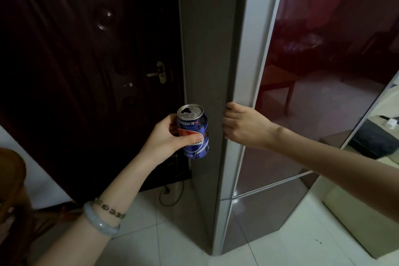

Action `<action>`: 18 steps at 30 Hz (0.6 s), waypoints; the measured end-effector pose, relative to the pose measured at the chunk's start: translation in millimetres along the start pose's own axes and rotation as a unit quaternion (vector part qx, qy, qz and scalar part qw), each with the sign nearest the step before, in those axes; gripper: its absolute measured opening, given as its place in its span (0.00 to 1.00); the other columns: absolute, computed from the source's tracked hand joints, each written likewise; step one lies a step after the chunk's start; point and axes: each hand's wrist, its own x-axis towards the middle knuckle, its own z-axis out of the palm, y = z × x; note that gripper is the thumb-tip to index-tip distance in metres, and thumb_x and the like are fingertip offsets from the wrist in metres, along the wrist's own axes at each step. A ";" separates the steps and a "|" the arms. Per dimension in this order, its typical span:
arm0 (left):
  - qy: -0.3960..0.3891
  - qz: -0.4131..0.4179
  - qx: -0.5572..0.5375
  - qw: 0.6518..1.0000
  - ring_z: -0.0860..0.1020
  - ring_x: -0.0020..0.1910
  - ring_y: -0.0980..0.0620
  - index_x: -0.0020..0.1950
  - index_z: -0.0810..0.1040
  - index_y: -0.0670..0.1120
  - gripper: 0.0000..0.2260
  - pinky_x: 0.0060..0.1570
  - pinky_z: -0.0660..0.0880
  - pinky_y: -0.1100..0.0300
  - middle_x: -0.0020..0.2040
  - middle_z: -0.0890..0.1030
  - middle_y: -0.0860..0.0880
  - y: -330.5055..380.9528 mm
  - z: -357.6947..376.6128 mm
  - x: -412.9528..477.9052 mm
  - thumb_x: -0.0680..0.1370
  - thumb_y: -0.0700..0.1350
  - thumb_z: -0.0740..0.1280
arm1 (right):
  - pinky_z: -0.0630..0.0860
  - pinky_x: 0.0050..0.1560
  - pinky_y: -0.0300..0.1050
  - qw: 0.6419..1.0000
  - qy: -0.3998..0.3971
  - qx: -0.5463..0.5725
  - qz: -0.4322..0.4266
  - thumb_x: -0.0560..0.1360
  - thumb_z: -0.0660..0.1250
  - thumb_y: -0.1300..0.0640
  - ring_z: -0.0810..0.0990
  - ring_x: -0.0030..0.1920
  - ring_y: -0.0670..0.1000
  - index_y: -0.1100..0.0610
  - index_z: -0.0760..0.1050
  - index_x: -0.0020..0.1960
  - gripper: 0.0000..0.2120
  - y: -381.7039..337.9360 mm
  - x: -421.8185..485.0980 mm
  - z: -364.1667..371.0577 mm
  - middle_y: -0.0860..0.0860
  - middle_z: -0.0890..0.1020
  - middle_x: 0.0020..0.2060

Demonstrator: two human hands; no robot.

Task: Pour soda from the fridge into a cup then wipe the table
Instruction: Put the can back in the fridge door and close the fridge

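My left hand [167, 137] grips a blue soda can [194, 134] upright in front of the fridge's grey side [207, 49]. The can's top is opened, with a hole in the lid. My right hand [241, 125] curls its fingers round the white edge of the red glossy fridge door [323, 60], at the gap between door and cabinet. The inside of the fridge is hidden. No cup or table shows directly; a table appears only as a reflection in the door.
A dark entrance door with a brass handle [159, 74] stands to the left. A wooden chair [10, 190] sits at the lower left. A black cable [172, 192] lies on the white tiled floor. A pale cabinet [354, 218] stands at the lower right.
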 end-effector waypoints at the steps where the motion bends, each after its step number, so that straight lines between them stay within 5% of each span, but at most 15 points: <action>1: -0.004 -0.003 0.001 1.000 0.81 0.50 0.59 0.58 0.76 0.46 0.24 0.47 0.76 0.68 0.52 0.82 0.51 -1.4 -0.5 -1.2 0.64 0.38 0.78 | 0.65 0.62 0.50 1.000 -0.023 0.001 0.000 0.73 0.61 0.60 0.78 0.39 0.56 0.57 0.78 0.33 0.12 -0.1 1.3 -2.2 0.52 0.77 0.32; 11: -0.001 0.004 0.021 1.000 0.81 0.50 0.58 0.58 0.76 0.45 0.25 0.49 0.75 0.64 0.52 0.83 0.50 7.7 -0.3 -28.1 0.63 0.40 0.79 | 0.59 0.61 0.49 0.976 -0.212 -0.020 0.046 0.57 0.68 0.57 0.77 0.44 0.54 0.52 0.80 0.33 0.05 -13.3 12.3 -34.5 0.49 0.79 0.34; 18: 0.003 0.034 0.026 0.999 0.81 0.50 0.58 0.55 0.77 0.49 0.27 0.51 0.75 0.63 0.51 0.83 0.52 24.5 13.2 -67.1 0.59 0.43 0.81 | 0.61 0.63 0.48 0.995 -0.089 0.019 0.028 0.58 0.69 0.62 0.72 0.43 0.55 0.56 0.80 0.33 0.05 -38.1 -54.1 -77.4 0.51 0.77 0.34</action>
